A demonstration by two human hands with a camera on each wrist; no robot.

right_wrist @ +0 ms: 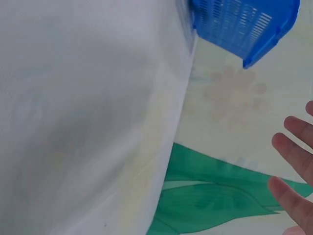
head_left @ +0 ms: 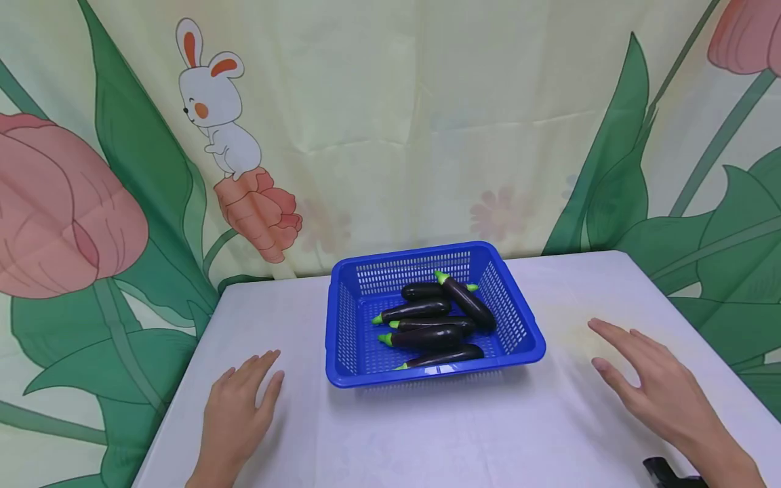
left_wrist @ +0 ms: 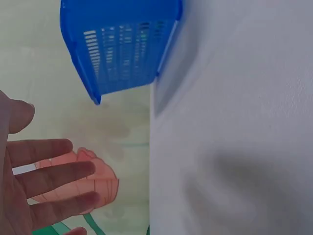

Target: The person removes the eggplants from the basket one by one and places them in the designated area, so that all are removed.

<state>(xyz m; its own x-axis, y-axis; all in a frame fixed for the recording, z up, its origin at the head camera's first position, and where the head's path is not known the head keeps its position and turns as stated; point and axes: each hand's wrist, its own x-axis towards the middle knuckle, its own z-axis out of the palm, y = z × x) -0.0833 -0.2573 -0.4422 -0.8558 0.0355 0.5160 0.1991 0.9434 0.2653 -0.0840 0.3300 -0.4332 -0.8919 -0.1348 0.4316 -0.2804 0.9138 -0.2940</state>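
Note:
A blue plastic basket [head_left: 436, 371] with slotted walls stands on the table, holding several dark eggplants [head_left: 434, 337] with green stem ends. One eggplant [head_left: 466, 301] lies slanted across others at the basket's right. To the left, my left hand [head_left: 241, 410] hovers over the table with its fingers extended, apart from the basket. My right hand [head_left: 662, 390] is held out on the other side, fingers straight, also touching nothing. Both wrist views show the basket's outer wall [left_wrist: 127, 58] beyond the spread fingers.
A white cloth covers the table [head_left: 427, 440]. Behind it hangs a curtain [head_left: 366, 102] printed with tulips, leaves and a rabbit. A black object [head_left: 665, 471], partly cut off, lies near my right wrist at the table's front.

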